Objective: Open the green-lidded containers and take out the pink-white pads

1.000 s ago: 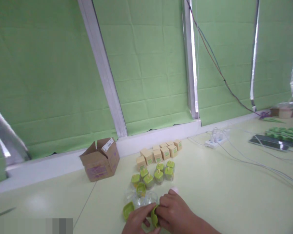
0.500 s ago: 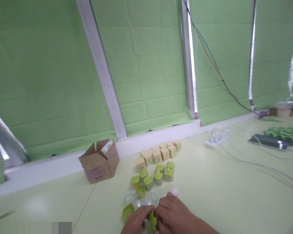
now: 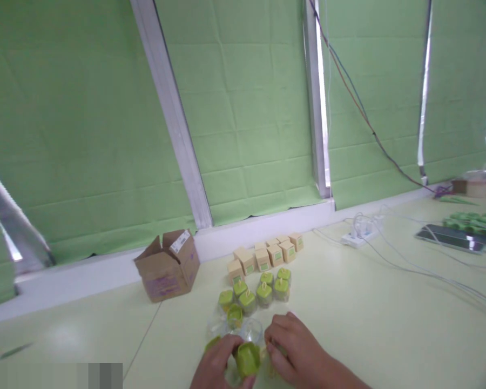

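Note:
At the bottom of the head view, my left hand grips a green plastic lid, thumb below and fingers on its upper edge. Just right of it, my right hand is closed in a pinch; a bit of yellow shows at its fingertips, too small to make out. Another green lid is partly hidden behind my left hand. Clear plastic cups lie beyond my hands, beside an upturned green lid. Farther back stand several clear jars with green lids and yellow loops.
Behind the jars is a cluster of small tan boxes with green labels. An open cardboard box stands to the left. A power strip with white cables, a phone and green stems lie on the right.
My hands have moved apart. The green lid stays in my left hand, now turned, while my right hand has come away from it in a pinch. The view has shifted slightly.

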`<state>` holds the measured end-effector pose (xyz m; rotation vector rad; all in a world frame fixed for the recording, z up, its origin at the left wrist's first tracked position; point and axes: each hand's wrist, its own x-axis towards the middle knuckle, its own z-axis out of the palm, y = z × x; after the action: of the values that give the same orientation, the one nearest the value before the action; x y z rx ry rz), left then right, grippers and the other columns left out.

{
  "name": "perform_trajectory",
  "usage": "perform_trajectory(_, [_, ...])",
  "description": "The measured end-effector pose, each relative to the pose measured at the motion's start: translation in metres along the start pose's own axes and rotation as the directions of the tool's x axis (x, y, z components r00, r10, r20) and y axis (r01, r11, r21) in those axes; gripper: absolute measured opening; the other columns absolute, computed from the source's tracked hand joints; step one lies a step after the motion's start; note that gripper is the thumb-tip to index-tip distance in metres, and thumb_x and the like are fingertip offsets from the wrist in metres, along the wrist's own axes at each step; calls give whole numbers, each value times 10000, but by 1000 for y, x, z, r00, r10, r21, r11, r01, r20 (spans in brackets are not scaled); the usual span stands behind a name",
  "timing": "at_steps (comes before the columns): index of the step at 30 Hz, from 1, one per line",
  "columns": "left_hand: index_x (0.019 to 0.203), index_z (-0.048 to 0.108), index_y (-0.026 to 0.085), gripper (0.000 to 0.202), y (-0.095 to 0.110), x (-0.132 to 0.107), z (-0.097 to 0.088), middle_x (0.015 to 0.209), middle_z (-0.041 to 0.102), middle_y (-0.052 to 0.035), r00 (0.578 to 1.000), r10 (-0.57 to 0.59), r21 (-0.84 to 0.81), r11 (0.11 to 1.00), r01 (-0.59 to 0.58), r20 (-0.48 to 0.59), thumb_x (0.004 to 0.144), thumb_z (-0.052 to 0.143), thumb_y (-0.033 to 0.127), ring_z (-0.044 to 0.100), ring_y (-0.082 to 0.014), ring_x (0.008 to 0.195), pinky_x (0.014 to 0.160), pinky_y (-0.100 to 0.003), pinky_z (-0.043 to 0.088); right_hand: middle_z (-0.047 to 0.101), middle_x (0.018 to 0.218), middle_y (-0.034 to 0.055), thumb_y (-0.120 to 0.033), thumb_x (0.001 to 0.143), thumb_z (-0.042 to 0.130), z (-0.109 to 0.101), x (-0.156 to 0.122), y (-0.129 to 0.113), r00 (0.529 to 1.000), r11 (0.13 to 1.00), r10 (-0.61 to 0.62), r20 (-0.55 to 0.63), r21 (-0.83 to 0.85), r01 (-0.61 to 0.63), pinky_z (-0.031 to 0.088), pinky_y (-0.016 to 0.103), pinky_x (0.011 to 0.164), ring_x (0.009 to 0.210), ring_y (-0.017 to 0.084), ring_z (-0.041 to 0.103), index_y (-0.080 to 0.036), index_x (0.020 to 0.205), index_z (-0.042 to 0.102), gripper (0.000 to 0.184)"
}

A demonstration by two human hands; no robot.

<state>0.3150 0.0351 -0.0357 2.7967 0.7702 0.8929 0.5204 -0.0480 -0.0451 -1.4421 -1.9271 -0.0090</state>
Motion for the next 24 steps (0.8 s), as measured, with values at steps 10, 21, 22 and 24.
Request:
perform_trajectory(10, [834,606,207,156,-14,-5,-9,713,645,1,1000,-19,138,990,17,15,720,642,306,599,-165,627,620,-250,490,599,809,43,-257,763,575,1,-3,4,970,988,35,239,-157,4,343,368,829,806,204,542,-187,711,649,114])
perform_trajectory(21, [908,687,218,264,-21,-8,-15,871,745,-46,993,-26,253,967,-3,113,661,733,298,697,-231,800,758,-326,546,609,856,60,-292,734,642,6,-1,7,964,976,65,256,-216,-9,363,399,819,873,241,542,-204,718,677,95])
perform_trajectory(22, [907,691,220,270,-22,-8,-14,881,749,-49,994,-21,252,968,-7,109,652,743,290,702,-236,811,763,-330,550,613,865,58,-296,737,645,6,0,6,964,979,73,257,-202,-20,365,401,826,877,240,546,-207,727,678,95])
perform_trajectory(24, [927,698,225,301,-26,-8,-12,902,755,-51,997,6,248,968,-26,81,639,760,282,707,-242,832,778,-335,556,621,879,52,-293,748,640,6,0,5,965,985,87,248,-167,-46,365,403,844,883,235,558,-218,757,685,88])
